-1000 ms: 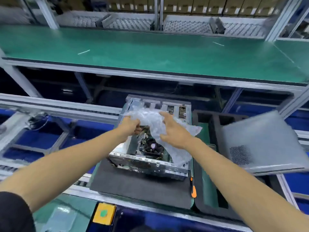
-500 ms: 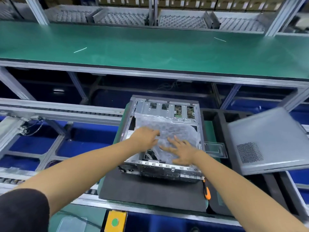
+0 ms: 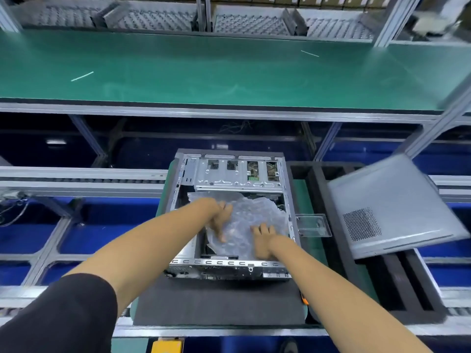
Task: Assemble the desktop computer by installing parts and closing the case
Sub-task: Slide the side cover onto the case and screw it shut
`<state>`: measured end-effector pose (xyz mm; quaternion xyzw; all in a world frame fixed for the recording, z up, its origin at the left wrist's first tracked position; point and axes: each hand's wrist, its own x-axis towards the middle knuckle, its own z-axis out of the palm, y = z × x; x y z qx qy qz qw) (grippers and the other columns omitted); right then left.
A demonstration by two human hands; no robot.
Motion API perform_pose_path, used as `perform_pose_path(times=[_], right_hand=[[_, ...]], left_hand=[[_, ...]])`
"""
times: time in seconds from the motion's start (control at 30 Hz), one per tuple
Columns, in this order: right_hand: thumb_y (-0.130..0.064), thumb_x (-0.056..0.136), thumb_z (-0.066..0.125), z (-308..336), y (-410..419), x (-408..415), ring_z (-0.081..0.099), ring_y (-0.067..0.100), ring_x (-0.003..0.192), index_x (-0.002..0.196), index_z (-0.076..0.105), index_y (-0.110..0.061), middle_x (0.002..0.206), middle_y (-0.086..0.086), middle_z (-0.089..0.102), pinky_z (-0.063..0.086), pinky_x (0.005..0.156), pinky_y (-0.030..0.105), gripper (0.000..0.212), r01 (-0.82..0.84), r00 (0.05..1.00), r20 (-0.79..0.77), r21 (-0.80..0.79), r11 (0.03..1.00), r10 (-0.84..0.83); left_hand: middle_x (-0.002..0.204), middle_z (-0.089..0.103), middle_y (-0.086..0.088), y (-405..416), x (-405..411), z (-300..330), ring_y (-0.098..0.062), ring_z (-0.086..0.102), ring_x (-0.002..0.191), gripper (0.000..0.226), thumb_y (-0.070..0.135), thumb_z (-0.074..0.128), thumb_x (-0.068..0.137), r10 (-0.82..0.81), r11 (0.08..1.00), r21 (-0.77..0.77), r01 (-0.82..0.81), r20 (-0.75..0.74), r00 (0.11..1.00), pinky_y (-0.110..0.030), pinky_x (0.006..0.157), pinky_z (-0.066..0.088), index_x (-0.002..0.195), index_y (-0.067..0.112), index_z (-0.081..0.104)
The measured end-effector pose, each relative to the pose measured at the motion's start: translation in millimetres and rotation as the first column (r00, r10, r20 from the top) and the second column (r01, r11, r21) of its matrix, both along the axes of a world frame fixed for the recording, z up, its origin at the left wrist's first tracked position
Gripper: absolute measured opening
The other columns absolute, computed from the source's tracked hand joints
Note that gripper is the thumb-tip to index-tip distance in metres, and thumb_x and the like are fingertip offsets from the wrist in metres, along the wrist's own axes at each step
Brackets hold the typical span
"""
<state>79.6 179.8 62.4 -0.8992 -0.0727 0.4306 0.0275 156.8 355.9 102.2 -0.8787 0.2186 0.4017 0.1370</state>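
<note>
Lying on its side on a dark foam pad point(image 3: 219, 307), the open computer case point(image 3: 230, 215) sits with its bare interior facing up, at the middle of the conveyor frame. A crumpled sheet of bubble wrap point(image 3: 252, 212) fills the lower part of the case interior, below the metal drive cage point(image 3: 238, 173).

Left hand point(image 3: 219, 219): inside the case, palm down on the left part of the wrap, fingers straight and pointing toward the person, pressing the sheet flat. Nothing pinched.

Right hand point(image 3: 263, 239): inside the case at the near right corner, fingers spread and laid flat on the wrap. Nothing pinched.

Both forearms reach in over the near edge of the case. A black sleeve point(image 3: 58, 317) covers the left upper arm.

Side panel point(image 3: 392, 205): grey, with a mesh vent, lying tilted on a black foam tray point(image 3: 397, 284) to the right of the case, apart from it. A small clear plastic tray point(image 3: 313, 225) lies just beside the right wall of the case. An orange tool handle point(image 3: 304, 299) shows partly at the right edge of the pad, behind the right forearm.

A green tabletop point(image 3: 204, 72) runs across the far side, above the case.
</note>
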Motion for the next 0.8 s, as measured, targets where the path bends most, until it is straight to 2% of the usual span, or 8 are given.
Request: perform_pose_path(times=[0.07, 0.2, 0.33, 0.4, 0.5, 0.63, 0.73, 0.8], right_hand=[[-0.028, 0.099, 0.057, 1.4, 0.4, -1.9, -0.001, 0.044, 0.152, 0.159, -0.004, -0.012, 0.166, 0.014, -0.002, 0.020, 0.122, 0.058, 0.087, 0.020, 0.995, 0.098, -0.036, 0.999, -0.017], [-0.039, 0.093, 0.068, 3.2, -4.6, -4.7, 0.015, 0.043, 0.144, 0.155, 0.007, -0.007, 0.154, 0.017, 0.018, 0.033, 0.116, 0.052, 0.093, 0.012, 0.974, 0.227, -0.053, 0.999, 0.000], [-0.041, 0.090, 0.071, -2.3, -4.4, -5.4, 0.020, 0.043, 0.141, 0.154, 0.005, -0.006, 0.151, 0.017, 0.020, 0.032, 0.116, 0.051, 0.099, 0.000, 0.970, 0.245, 0.016, 1.000, -0.004], [-0.038, 0.092, 0.069, -10.0, -5.9, -6.0, 0.032, 0.041, 0.139, 0.156, 0.003, -0.004, 0.151, 0.018, 0.025, 0.034, 0.115, 0.050, 0.099, 0.059, 0.984, 0.159, 0.123, 0.991, -0.079], [-0.030, 0.095, 0.062, -13.9, -8.2, -5.7, 0.056, 0.030, 0.115, 0.146, 0.030, -0.006, 0.134, 0.011, 0.052, 0.047, 0.094, 0.038, 0.065, 0.160, 0.987, -0.024, 0.220, 0.962, -0.158], [-0.025, 0.095, 0.055, -9.4, -6.1, -7.4, 0.054, 0.025, 0.099, 0.112, 0.039, -0.017, 0.110, 0.005, 0.054, 0.048, 0.087, 0.039, 0.025, 0.192, 0.981, -0.018, 0.272, 0.943, -0.195], [-0.031, 0.096, 0.056, 2.2, -7.1, -10.4, 0.056, 0.029, 0.104, 0.122, 0.041, -0.018, 0.114, 0.009, 0.056, 0.050, 0.089, 0.043, 0.033, 0.066, 0.947, 0.288, 0.247, 0.967, -0.138], [-0.041, 0.093, 0.061, 4.6, -9.3, -12.3, 0.046, 0.030, 0.116, 0.132, 0.041, -0.018, 0.126, 0.009, 0.045, 0.044, 0.097, 0.044, 0.050, -0.079, 0.829, 0.560, 0.103, 0.992, 0.007]], left_hand=[[0.164, 0.005, -0.011, 5.0, 3.7, 3.1, -0.040, 0.028, 0.145, 0.137, 0.064, 0.081, 0.073, -0.049, 0.997, 0.062, 0.048, 0.028, 0.998, -0.053, 0.114, 0.039, 0.160, 0.009, -0.010], [0.170, 0.006, -0.010, 13.7, 17.2, 10.7, -0.036, 0.011, 0.155, 0.107, 0.088, 0.047, 0.081, 0.094, 0.993, 0.091, -0.081, -0.146, 0.985, -0.057, 0.123, 0.019, 0.161, 0.019, 0.024], [0.147, 0.042, -0.009, 33.6, 31.8, 12.5, -0.025, 0.054, 0.119, 0.033, 0.038, 0.056, 0.102, 0.063, 0.998, 0.034, -0.056, -0.250, 0.966, -0.052, 0.112, 0.040, 0.132, 0.023, 0.054], [0.151, 0.037, -0.009, 29.6, 31.4, 3.9, -0.029, 0.052, 0.122, 0.049, 0.033, 0.068, 0.096, -0.094, 0.988, 0.106, 0.114, -0.169, 0.981, -0.049, 0.108, 0.043, 0.139, 0.028, 0.046], [0.168, 0.001, -0.013, 12.0, 14.5, -17.5, -0.043, 0.028, 0.148, 0.120, 0.035, 0.087, 0.079, -0.183, 0.968, 0.176, 0.179, 0.011, 0.983, -0.061, 0.112, 0.034, 0.162, 0.023, 0.003], [0.168, -0.020, -0.010, 8.2, 3.8, -39.1, -0.043, -0.007, 0.154, 0.143, 0.043, 0.093, 0.065, -0.139, 0.979, 0.160, 0.126, 0.071, 0.988, -0.078, 0.110, 0.024, 0.162, 0.022, -0.010], [0.168, -0.014, -0.016, 6.0, 8.3, -33.1, -0.045, 0.002, 0.154, 0.147, 0.053, 0.092, 0.064, -0.205, 0.962, 0.205, 0.180, 0.108, 0.973, -0.060, 0.122, 0.019, 0.161, 0.019, -0.014], [0.167, -0.013, -0.018, 6.2, 12.2, -26.9, -0.044, 0.003, 0.154, 0.148, 0.052, 0.091, 0.065, -0.212, 0.965, 0.195, 0.177, 0.176, 0.961, -0.051, 0.125, 0.010, 0.160, 0.016, -0.017]])
